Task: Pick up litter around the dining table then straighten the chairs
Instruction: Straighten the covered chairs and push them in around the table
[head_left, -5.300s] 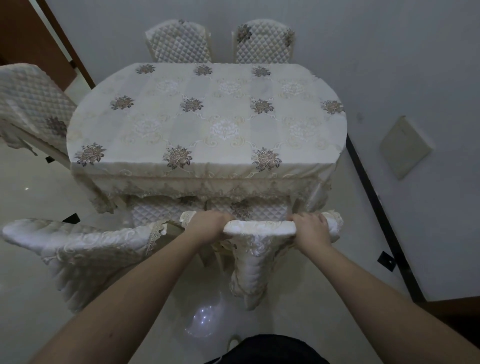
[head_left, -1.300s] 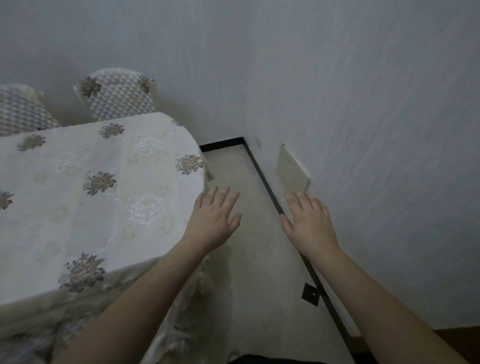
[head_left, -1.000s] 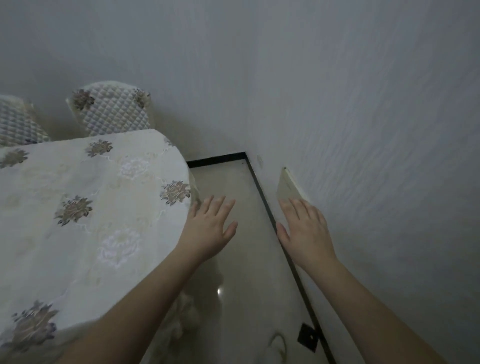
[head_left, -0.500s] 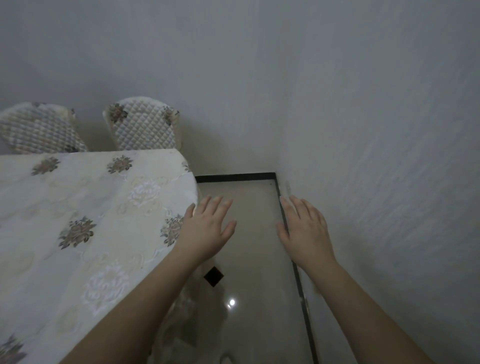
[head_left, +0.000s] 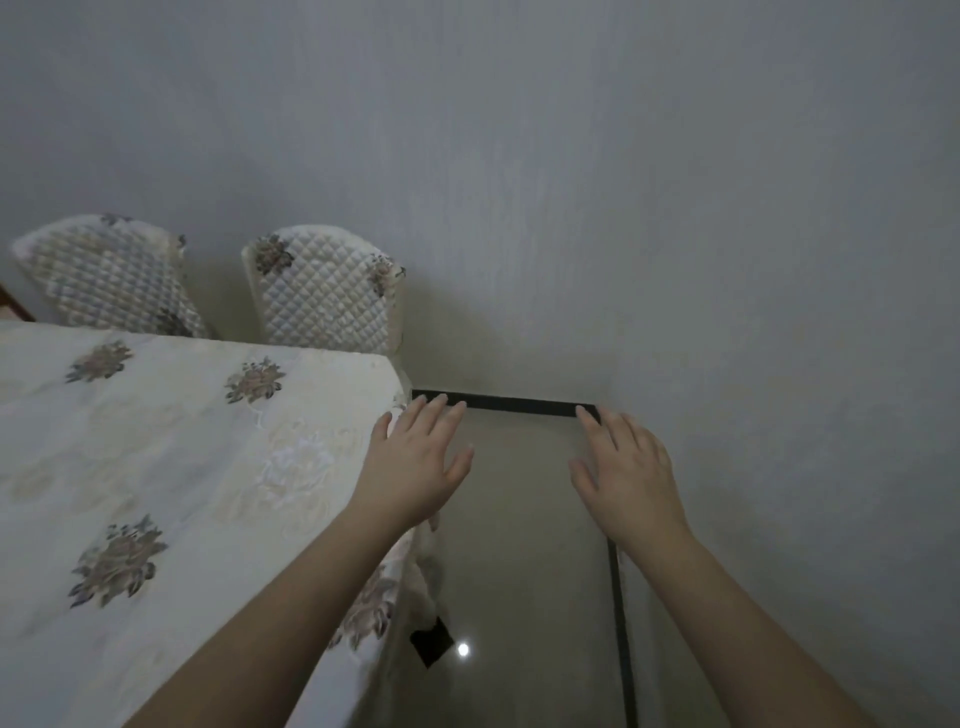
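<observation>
- the left hand (head_left: 415, 467) is reaching forward palm down, its fingers (head_left: 434, 415) lying straight and slightly spread, holding nothing; whether it is grazing the tablecloth edge beneath it is hard to tell.
- the right hand (head_left: 626, 475) is stretching out the same way, fingers (head_left: 597, 431) straight and loosely apart, gripping nothing, hovering over the floor (head_left: 524, 519) beside the wall (head_left: 753, 260).
- the dining table (head_left: 171, 467) is sitting at the left under a floral cloth, its left and near parts running out of view.
- two quilted chairs (head_left: 324, 291) are standing at the table's far side against the back wall, their seats and legs hiding behind the tabletop.
- a dark floor tile inset (head_left: 430, 644) is showing partly under the cloth's hanging edge.
- the room is looking dim.
</observation>
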